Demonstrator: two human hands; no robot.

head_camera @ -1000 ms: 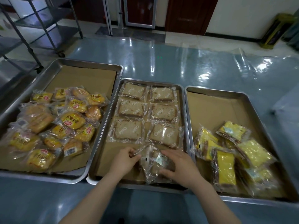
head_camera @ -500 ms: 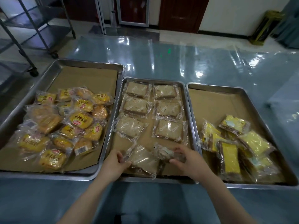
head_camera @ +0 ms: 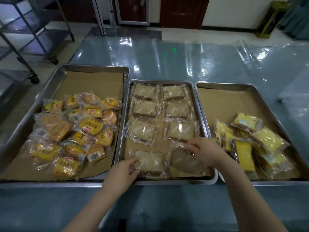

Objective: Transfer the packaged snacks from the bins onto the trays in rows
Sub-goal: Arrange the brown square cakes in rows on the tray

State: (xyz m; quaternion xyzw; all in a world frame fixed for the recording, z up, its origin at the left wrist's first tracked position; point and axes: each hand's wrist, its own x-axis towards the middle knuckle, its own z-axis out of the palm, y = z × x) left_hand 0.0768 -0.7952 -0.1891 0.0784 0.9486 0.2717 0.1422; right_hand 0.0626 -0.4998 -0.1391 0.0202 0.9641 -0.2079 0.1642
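Three steel trays lined with brown paper stand side by side. The middle tray (head_camera: 203, 180) holds several clear-wrapped brown bread slices in two columns. My left hand (head_camera: 122, 170) pinches the left edge of the near-left bread packet (head_camera: 149, 162), which lies flat in the tray. My right hand (head_camera: 206, 152) grips the top edge of the near-right bread packet (head_camera: 184, 162); this one is blurred. The left tray (head_camera: 93, 68) carries a heap of yellow bun packets (head_camera: 75, 131). The right tray (head_camera: 247, 87) has a pile of yellow cake packets (head_camera: 254, 144).
The trays sit on a blue table (head_camera: 167, 61) covered with shiny clear film. A metal rack on wheels (head_camera: 31, 44) stands at the far left, on the floor. Bare brown paper shows in the far halves of the left and right trays.
My hands moved apart and separated the two packets. The left packet came down flat at the near-left of the middle tray, the right one at the near-right.
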